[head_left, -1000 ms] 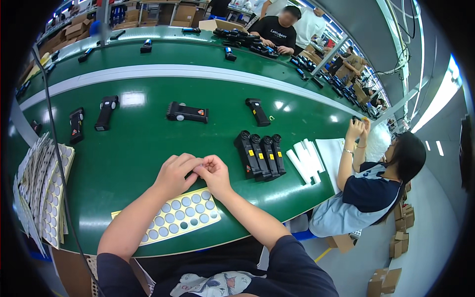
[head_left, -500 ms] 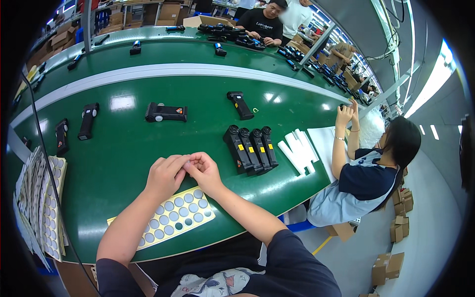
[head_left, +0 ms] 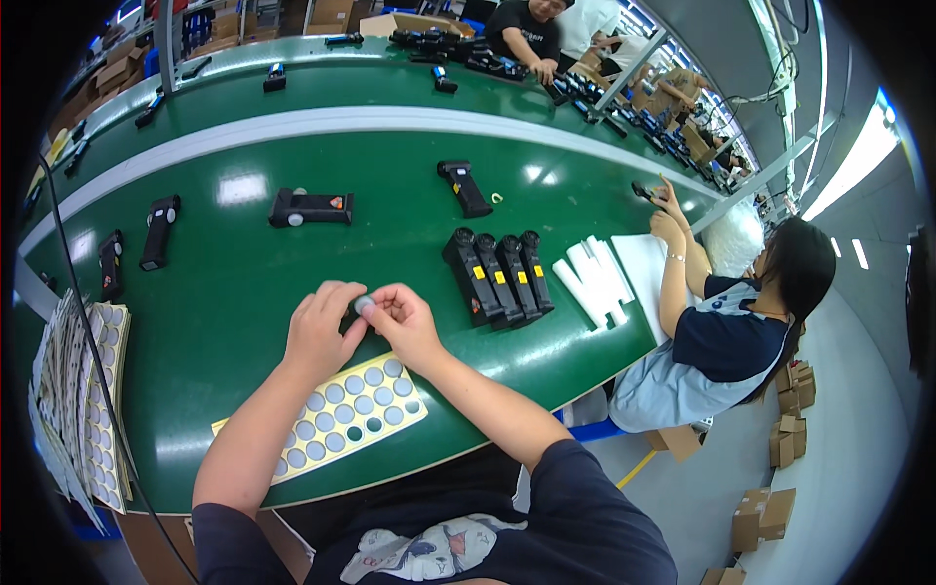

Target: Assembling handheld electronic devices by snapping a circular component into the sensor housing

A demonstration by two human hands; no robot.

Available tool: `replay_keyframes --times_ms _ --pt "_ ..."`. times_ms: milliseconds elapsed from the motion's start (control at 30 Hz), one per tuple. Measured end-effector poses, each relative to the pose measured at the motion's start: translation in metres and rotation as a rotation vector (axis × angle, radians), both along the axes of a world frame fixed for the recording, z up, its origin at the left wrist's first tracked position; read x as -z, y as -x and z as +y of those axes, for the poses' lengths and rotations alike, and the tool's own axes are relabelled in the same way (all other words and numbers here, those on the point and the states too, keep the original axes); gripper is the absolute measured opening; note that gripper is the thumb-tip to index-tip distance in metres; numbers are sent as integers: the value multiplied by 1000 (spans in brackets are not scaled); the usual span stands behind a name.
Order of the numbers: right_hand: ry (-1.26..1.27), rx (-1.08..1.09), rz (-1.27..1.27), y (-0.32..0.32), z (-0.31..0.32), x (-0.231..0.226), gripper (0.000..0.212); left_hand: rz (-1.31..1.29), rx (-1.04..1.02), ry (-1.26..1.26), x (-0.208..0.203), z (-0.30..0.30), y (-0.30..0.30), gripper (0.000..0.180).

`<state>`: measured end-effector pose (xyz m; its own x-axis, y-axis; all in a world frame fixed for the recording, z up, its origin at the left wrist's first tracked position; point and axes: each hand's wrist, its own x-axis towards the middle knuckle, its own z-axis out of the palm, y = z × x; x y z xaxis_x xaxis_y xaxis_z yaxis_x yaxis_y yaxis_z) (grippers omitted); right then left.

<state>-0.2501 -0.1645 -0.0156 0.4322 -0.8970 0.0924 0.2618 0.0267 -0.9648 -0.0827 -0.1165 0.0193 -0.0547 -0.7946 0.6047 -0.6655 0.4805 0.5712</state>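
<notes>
A small round grey sticker (head_left: pixel 365 305) is between my hands, above the table. My right hand (head_left: pixel 405 327) is closed in a pinch on it, thumb against its face. The curled fingers of my left hand (head_left: pixel 322 327) close in at the sticker's other side; their exact contact is partly hidden, and a dark edge shows there. Below my hands lies a cream sheet of round grey stickers (head_left: pixel 336 397), partly under my left forearm. Green shows through several empty circles along its near edge. Right of my hands, several black handheld devices (head_left: pixel 507 276) with yellow labels stand close together.
More black devices, including one lying sideways (head_left: pixel 312 208), are spread across the green table (head_left: pixel 224 341). A thick stack of sticker sheets (head_left: pixel 105 390) stands at left, with a black cable (head_left: pixel 83 312) before it. White tubes (head_left: pixel 592 278) lie near a co-worker (head_left: pixel 717 327) at right.
My fingers have parted slightly, and the grey sticker now shows between them. The co-worker at right now holds out a dark item. The person across the table has reached rightward.
</notes>
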Motion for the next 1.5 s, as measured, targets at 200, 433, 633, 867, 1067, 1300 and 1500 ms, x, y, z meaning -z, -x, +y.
replay_keyframes --times_ms 200,433,633,867,1067,1300,1500 --pt "46 31 17 1 -9 -9 15 -12 -21 -27 -7 -6 2 33" --pt "113 51 51 2 -5 -2 20 41 2 -105 2 -5 3 33" --pt "123 51 68 3 -3 9 24 21 -17 -147 7 -1 3 31" --pt "162 36 111 8 -10 16 20 42 2 -198 4 -5 5 33" --pt "116 35 74 4 -9 4 21 116 42 -130 4 -4 8 34" --pt "127 31 78 6 -8 -3 17 98 50 -105 6 -6 8 31" --pt "184 52 137 6 -5 -5 18 103 56 -179 10 -7 5 27"
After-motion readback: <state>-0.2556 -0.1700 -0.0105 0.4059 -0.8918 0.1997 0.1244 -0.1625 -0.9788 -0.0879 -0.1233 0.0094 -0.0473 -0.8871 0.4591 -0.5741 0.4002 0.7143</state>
